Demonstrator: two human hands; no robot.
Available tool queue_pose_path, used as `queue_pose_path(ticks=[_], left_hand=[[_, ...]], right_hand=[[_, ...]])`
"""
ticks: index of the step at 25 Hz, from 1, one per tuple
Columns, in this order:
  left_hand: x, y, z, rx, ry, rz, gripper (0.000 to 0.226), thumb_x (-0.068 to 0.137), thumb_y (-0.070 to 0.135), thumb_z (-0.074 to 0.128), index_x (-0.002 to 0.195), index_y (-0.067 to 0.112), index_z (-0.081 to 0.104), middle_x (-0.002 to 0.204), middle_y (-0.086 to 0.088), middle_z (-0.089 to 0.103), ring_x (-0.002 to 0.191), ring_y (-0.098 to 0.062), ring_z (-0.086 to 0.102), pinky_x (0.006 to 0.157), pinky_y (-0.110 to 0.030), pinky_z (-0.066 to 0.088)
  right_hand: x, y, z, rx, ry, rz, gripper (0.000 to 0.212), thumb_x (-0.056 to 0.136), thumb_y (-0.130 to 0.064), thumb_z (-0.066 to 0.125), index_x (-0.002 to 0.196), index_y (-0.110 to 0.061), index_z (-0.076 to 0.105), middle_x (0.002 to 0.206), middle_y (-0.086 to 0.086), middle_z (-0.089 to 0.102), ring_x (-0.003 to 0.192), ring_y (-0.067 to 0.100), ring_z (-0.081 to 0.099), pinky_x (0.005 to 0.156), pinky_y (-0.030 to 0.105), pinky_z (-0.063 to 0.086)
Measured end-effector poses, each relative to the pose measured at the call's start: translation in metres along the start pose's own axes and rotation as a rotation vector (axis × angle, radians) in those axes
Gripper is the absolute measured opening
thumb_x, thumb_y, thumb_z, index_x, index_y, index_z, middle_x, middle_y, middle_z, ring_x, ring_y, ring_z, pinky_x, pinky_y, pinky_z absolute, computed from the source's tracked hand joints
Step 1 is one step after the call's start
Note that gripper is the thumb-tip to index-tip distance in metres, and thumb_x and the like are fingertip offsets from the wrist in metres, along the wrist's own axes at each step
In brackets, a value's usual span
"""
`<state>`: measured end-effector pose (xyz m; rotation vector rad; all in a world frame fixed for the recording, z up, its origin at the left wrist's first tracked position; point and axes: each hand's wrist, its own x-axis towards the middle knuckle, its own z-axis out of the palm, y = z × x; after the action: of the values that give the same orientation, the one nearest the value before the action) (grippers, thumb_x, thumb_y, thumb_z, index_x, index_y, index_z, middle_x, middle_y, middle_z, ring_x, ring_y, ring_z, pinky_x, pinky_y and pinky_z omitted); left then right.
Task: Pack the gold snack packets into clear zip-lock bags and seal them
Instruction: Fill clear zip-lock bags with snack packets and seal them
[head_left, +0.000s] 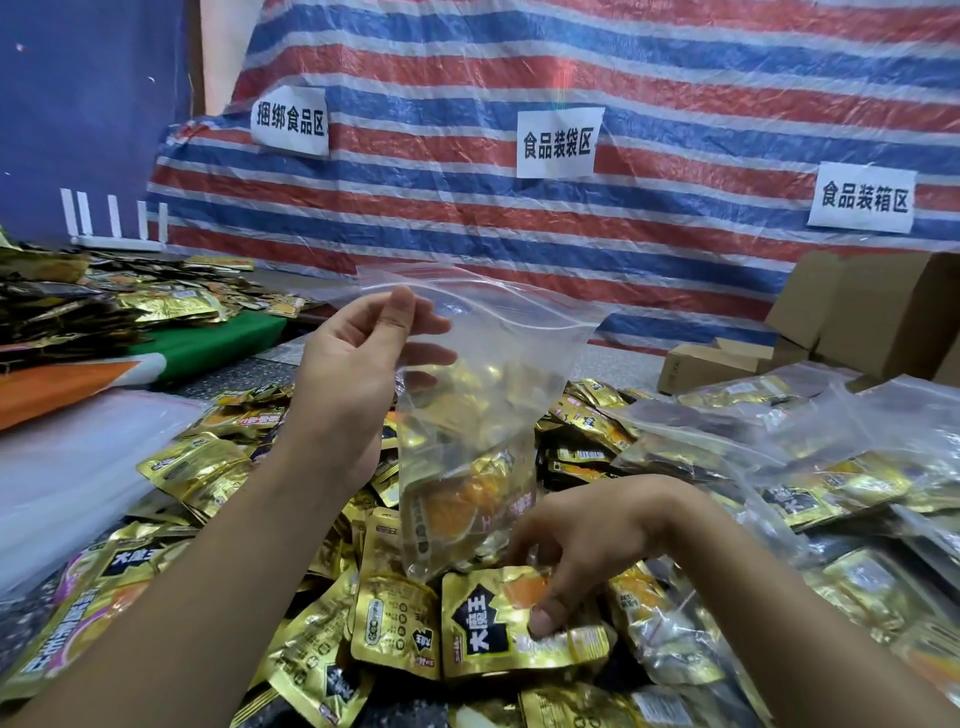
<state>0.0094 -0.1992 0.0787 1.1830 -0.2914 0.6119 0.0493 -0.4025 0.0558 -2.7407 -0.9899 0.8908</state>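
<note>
Left hand: your left hand (358, 348) is raised above the pile, thumb and fingers pinching the near lip of a clear zip-lock plastic bag (467, 415) just below its open mouth.
Bag: the clear bag hangs upright from that pinch, mouth open at the top, with several gold packets settled in its lower half; its bottom corner touches the heap below.
Right hand: your right hand (582, 551) is low and near, fingers curled down onto a gold foil snack packet with a black label and an orange picture (498, 629), thumb pressed on its face. I cannot tell whether the packet is lifted off the pile.
Loose stock: a heap of loose gold foil packets (322, 613) covers the near centre of the table, under both arms.
Packed stock: filled clear bags of gold packets (779, 467) lie stacked on the right.
Empty bags: a flat stack of clear plastic bags (78, 457) lies on the left.
Far left: a second mound of gold packets (130, 296) lies on a green cloth (228, 338).
Far right: brown cardboard boxes (852, 317) stand open.
Backdrop: a red, white and blue striped tarpaulin (519, 78) carries three white paper signs (558, 141).
</note>
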Motion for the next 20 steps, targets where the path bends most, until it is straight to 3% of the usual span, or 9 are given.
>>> queue_pose_path(ticks=[4,7,10,12,16,18,20], left_hand=[[-0.001,0.000,0.002,0.007,0.008,-0.009,0.023,0.083,0.038,0.056,0.082,0.018,0.067,0.082,0.001,0.074,0.067,-0.017,0.070,0.052,-0.024,0.052],[-0.003,-0.002,0.004,0.032,0.011,-0.026,0.023,0.086,0.036,0.056,0.083,0.015,0.066,0.081,0.001,0.074,0.065,-0.016,0.069,0.053,-0.024,0.053],[-0.004,-0.005,0.006,0.066,0.014,-0.031,0.022,0.094,0.029,0.053,0.084,0.014,0.066,0.079,0.001,0.074,0.063,-0.015,0.069,0.055,-0.025,0.055],[-0.006,-0.007,0.008,0.093,0.010,-0.029,0.023,0.088,0.034,0.055,0.085,0.014,0.066,0.079,0.002,0.074,0.063,-0.015,0.069,0.059,-0.028,0.054],[-0.006,-0.011,0.009,0.122,-0.007,-0.028,0.027,0.080,0.038,0.058,0.085,0.013,0.067,0.077,0.002,0.074,0.062,-0.013,0.068,0.060,-0.029,0.053],[-0.006,-0.015,0.009,0.134,-0.019,-0.036,0.027,0.079,0.038,0.059,0.086,0.013,0.067,0.077,0.002,0.075,0.062,-0.011,0.067,0.059,-0.026,0.052],[-0.007,-0.019,0.009,0.166,-0.038,-0.047,0.028,0.079,0.039,0.061,0.088,0.013,0.067,0.079,0.002,0.075,0.064,-0.010,0.068,0.059,-0.025,0.052]], right_hand=[[-0.004,0.000,-0.002,0.136,-0.030,-0.127,0.020,0.081,-0.029,0.081,0.090,-0.023,0.064,0.078,-0.012,0.065,0.071,0.007,0.061,0.066,0.024,0.048],[-0.006,-0.004,-0.002,0.249,-0.010,-0.198,0.022,0.086,-0.013,0.076,0.096,-0.018,0.057,0.074,-0.011,0.057,0.065,0.006,0.052,0.060,0.022,0.043],[-0.007,-0.013,-0.002,0.188,-0.045,-0.168,0.026,0.087,-0.022,0.076,0.109,-0.022,0.062,0.076,-0.016,0.068,0.068,0.000,0.063,0.060,0.014,0.048],[-0.006,-0.020,-0.001,0.048,-0.054,-0.170,0.029,0.086,-0.035,0.076,0.111,-0.028,0.065,0.080,-0.020,0.070,0.071,-0.003,0.066,0.060,0.011,0.048],[-0.017,-0.020,-0.008,0.005,0.038,-0.250,0.033,0.085,-0.033,0.077,0.113,-0.017,0.068,0.093,-0.005,0.073,0.078,0.009,0.069,0.069,0.025,0.056],[-0.029,-0.013,-0.017,0.178,0.112,-0.346,0.032,0.083,-0.019,0.077,0.110,-0.005,0.066,0.089,0.000,0.071,0.075,0.012,0.066,0.068,0.024,0.053],[-0.044,-0.009,-0.025,0.457,0.162,-0.484,0.037,0.080,-0.008,0.075,0.113,0.004,0.063,0.101,0.019,0.071,0.088,0.022,0.067,0.076,0.029,0.056]])
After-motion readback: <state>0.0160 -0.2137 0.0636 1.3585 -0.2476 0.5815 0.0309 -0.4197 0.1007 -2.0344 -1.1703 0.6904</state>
